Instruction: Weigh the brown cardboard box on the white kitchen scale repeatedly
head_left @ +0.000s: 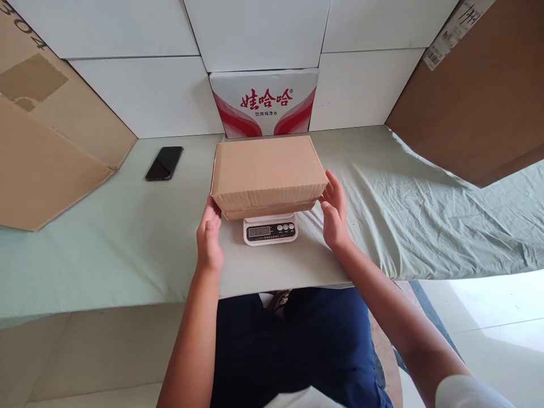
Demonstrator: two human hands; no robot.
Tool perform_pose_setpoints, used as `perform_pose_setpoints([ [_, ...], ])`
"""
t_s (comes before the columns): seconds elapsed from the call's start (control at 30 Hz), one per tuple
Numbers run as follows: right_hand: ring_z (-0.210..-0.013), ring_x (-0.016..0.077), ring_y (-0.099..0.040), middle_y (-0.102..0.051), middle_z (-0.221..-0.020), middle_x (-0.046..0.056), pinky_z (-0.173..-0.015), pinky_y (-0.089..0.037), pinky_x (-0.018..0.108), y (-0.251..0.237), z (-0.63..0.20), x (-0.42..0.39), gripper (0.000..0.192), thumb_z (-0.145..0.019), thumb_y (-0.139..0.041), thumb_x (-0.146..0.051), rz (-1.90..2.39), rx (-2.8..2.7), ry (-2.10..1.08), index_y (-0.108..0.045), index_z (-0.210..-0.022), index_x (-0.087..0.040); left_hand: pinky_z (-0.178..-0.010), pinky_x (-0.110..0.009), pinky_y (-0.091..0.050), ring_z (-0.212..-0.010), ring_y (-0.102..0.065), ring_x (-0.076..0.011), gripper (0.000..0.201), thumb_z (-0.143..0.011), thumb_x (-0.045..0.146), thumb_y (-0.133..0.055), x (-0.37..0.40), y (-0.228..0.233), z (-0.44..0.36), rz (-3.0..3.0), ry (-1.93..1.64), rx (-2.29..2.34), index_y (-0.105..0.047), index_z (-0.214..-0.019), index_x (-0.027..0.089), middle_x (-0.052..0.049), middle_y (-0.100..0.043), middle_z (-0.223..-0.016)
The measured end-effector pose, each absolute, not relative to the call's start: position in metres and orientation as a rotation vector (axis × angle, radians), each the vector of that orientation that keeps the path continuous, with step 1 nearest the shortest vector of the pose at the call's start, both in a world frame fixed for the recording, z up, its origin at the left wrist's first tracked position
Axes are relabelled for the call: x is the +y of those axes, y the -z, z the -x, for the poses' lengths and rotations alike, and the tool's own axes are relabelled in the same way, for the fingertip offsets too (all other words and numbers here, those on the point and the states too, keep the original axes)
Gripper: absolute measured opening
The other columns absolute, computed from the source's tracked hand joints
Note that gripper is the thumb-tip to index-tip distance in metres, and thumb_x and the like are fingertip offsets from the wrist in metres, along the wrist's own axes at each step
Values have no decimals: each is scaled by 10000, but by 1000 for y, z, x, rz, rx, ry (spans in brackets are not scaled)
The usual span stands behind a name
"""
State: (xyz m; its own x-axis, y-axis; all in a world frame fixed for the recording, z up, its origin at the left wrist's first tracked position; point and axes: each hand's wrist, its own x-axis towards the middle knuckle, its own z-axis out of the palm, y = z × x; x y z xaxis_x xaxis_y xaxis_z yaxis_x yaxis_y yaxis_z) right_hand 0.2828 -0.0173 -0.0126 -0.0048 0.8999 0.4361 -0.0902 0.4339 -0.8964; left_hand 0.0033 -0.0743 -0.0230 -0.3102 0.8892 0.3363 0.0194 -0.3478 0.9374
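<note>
At the centre of the frame, a closed brown box (267,173) sits on a small white scale (270,228), covering all but the scale's front strip with its display and buttons. Your left hand (209,235) is at the box's lower left corner, fingers loosely curled, fingertips at or just touching the cardboard; its grip is not closed on anything. Your right hand (334,212) stands open beside the box's lower right corner, palm turned toward it, fingertips near or touching the edge; whether they truly touch, you cannot tell. Neither hand clasps the box.

The scale rests on a worktop (127,238) covered with a pale green cloth, wrinkled toward the right of the frame. Behind the box, at upper centre, a white carton (263,102) with red print leans against the white tiled wall. At left of centre, a dark phone (164,163) lies flat on the cloth, well apart from the box. A large cardboard sheet (46,141) fills the upper left, and another big brown carton (480,96) fills the upper right. Your dark blue trousers show at the bottom.
</note>
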Motion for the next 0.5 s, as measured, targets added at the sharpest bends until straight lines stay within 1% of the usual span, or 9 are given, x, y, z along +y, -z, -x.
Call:
perform_pose_setpoints([
  [0.13, -1589, 353, -397, -415, -1711, -2, -1273, -388, 675, 13, -284, -17, 695, -899, -615, -666, 829, -1369, -897, -416, -1527, -445, -1307, -490, -320, -1603, -369, -326, 813, -912, 799, -475, -75, 21, -4, -1292, -1718, 1226, -533, -1557, 308, -100, -480, -1677],
  [0.33, -1589, 345, -399, -408, -1712, -7, -1273, -396, 660, 14, -286, -16, 681, -920, -583, -663, 850, -1402, -872, -397, -1540, -449, -1308, -496, -317, -1601, -372, -332, 821, -902, 815, -471, -75, 19, -4, -1291, -1731, 1230, -567, -1529, 294, -109, -479, -1676],
  [0.5, -1588, 337, -403, -443, -1691, -9, -1286, -384, 648, 12, -285, -16, 635, -921, -616, -609, 806, -1366, -903, -449, -1510, -441, -1310, -489, -321, -1600, -375, -328, 831, -902, 812, -477, -75, 21, -4, -1291, -1740, 1234, -545, -1549, 294, -105, -480, -1675],
])
